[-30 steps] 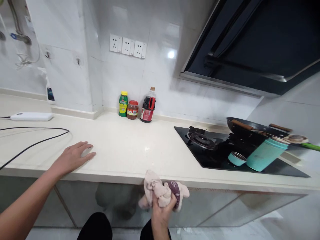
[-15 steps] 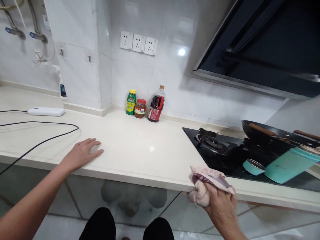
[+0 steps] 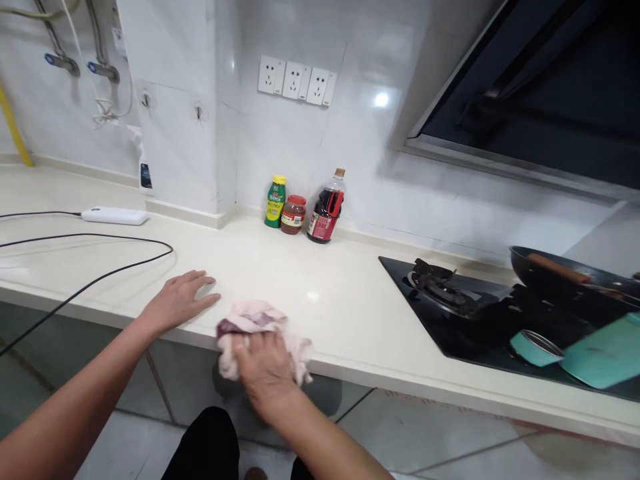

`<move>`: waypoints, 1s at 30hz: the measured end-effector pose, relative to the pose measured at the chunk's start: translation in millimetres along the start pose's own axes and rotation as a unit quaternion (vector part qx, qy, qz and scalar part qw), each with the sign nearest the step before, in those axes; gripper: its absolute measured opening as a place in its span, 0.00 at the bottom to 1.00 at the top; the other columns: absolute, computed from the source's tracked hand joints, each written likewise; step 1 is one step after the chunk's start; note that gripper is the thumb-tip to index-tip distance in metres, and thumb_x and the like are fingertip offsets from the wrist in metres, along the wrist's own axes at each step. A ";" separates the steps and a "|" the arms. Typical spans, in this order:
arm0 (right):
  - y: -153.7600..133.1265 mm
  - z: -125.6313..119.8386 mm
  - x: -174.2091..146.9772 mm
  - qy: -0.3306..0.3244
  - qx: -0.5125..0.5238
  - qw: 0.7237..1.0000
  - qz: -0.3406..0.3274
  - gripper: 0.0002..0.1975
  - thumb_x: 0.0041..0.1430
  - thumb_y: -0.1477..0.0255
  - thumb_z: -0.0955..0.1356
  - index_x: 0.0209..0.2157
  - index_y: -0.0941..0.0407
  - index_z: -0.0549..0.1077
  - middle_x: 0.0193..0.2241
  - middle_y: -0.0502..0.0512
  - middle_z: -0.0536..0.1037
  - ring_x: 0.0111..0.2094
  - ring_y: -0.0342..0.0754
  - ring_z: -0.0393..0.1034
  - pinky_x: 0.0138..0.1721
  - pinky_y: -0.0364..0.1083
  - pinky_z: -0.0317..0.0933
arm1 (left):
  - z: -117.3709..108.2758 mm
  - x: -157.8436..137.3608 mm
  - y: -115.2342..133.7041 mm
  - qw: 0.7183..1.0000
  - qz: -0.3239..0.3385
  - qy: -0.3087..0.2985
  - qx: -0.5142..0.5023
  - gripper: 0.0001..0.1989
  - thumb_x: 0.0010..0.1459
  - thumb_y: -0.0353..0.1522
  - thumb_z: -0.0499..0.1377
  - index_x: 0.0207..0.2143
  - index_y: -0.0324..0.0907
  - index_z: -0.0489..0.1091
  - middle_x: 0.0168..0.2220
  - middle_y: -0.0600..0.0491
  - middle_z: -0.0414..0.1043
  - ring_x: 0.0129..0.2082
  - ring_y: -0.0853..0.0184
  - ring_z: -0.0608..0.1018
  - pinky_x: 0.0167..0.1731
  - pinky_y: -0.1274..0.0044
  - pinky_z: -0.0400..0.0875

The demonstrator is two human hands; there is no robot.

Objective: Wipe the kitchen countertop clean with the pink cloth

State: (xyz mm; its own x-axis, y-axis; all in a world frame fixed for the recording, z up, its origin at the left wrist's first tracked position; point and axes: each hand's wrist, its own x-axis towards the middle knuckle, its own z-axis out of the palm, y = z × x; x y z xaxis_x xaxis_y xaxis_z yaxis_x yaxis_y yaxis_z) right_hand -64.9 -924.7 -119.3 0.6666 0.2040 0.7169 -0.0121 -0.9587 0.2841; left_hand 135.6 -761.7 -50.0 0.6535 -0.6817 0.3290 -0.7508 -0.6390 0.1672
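My right hand point(image 3: 265, 367) grips a crumpled pink and purple cloth point(image 3: 257, 315) and presses it on the front edge of the white countertop point(image 3: 345, 313). Part of the cloth hangs over that edge; my fingers hide some of it. To the left, my left hand point(image 3: 181, 300) rests flat on the counter, fingers stretched out, holding nothing. A small gap lies between its thumb and the cloth.
Against the wall stand a green bottle point(image 3: 275, 203), a red-lidded jar point(image 3: 293, 215) and a dark sauce bottle point(image 3: 326, 210). A white power bank point(image 3: 115, 215) and black cable point(image 3: 125, 267) lie left. Right is a gas stove point(image 3: 480, 333) with a wok point(image 3: 550, 273) and turquoise containers point(image 3: 536, 348).
My right hand has swept the cloth leftward along the counter's front edge, from beside the stove to near my left hand. My left hand stays on the counter. The view has shifted slightly left.
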 end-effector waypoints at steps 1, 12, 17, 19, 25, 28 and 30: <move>-13.8 7.3 15.0 -0.002 0.016 1.000 -0.021 0.13 0.65 0.70 0.67 0.51 0.53 0.69 0.41 0.60 0.75 0.42 0.55 0.67 0.49 0.59 0.61 | 1.9 0.5 -3.2 1.000 0.006 0.009 -0.006 0.32 0.61 0.53 0.49 0.57 0.44 0.71 0.64 0.43 0.68 0.67 0.52 0.65 0.64 0.61 0.59; 27.8 -31.5 -3.8 0.092 0.058 0.992 -0.059 0.10 0.67 0.70 0.67 0.49 0.50 0.70 0.36 0.55 0.73 0.36 0.50 0.65 0.40 0.51 0.61 | 5.9 4.1 -17.9 0.999 0.003 0.015 -0.035 0.34 0.60 0.57 0.49 0.56 0.45 0.74 0.63 0.46 0.69 0.65 0.53 0.69 0.64 0.63 0.60; 104.3 -75.7 -75.2 0.020 0.038 0.998 -0.051 0.14 0.65 0.73 0.68 0.52 0.49 0.72 0.44 0.58 0.74 0.47 0.54 0.66 0.47 0.53 0.62 | -0.8 3.1 -12.9 1.000 -0.006 -0.022 -0.020 0.35 0.61 0.57 0.48 0.58 0.44 0.72 0.66 0.45 0.66 0.67 0.52 0.65 0.64 0.62 0.59; 141.5 -91.0 -113.6 0.004 0.006 0.999 -0.044 0.15 0.64 0.74 0.69 0.51 0.49 0.73 0.48 0.59 0.74 0.51 0.55 0.66 0.50 0.55 0.62 | -2.0 2.9 -11.5 1.000 -0.006 -0.019 -0.013 0.35 0.60 0.57 0.48 0.58 0.44 0.72 0.65 0.45 0.66 0.67 0.51 0.65 0.64 0.63 0.60; 263.9 -128.8 -250.1 -0.086 -0.132 0.987 0.031 0.12 0.62 0.73 0.68 0.47 0.51 0.73 0.50 0.61 0.73 0.51 0.56 0.66 0.50 0.56 0.60 | -0.5 4.5 -11.9 1.000 -0.009 -0.006 0.005 0.32 0.62 0.54 0.49 0.57 0.45 0.71 0.65 0.51 0.67 0.65 0.53 0.68 0.65 0.63 0.59; 324.1 -149.1 -310.9 -0.139 -0.187 0.964 0.129 0.12 0.60 0.65 0.68 0.44 0.53 0.73 0.43 0.64 0.75 0.43 0.57 0.67 0.45 0.56 0.58 | 0.3 6.4 -13.0 1.000 -0.010 -0.006 0.012 0.30 0.62 0.55 0.49 0.56 0.48 0.71 0.64 0.53 0.68 0.65 0.55 0.68 0.65 0.63 0.60; 356.9 -161.9 -340.9 -0.142 -0.208 0.953 0.167 0.19 0.58 0.55 0.68 0.42 0.54 0.74 0.37 0.64 0.75 0.38 0.57 0.66 0.41 0.56 0.57 | -0.7 7.1 -11.6 1.000 -0.012 -0.007 0.014 0.31 0.62 0.54 0.48 0.56 0.46 0.71 0.64 0.52 0.68 0.65 0.55 0.68 0.65 0.63 0.60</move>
State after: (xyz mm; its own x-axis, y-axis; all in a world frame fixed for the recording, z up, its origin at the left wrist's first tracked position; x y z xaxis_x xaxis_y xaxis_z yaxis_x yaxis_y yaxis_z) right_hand -417.2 -1304.3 -159.3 0.7480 -0.2181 0.6269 -0.5147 -0.7869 0.3404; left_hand 148.9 -758.9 -49.0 0.6727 -0.6710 0.3118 -0.7321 -0.6646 0.1492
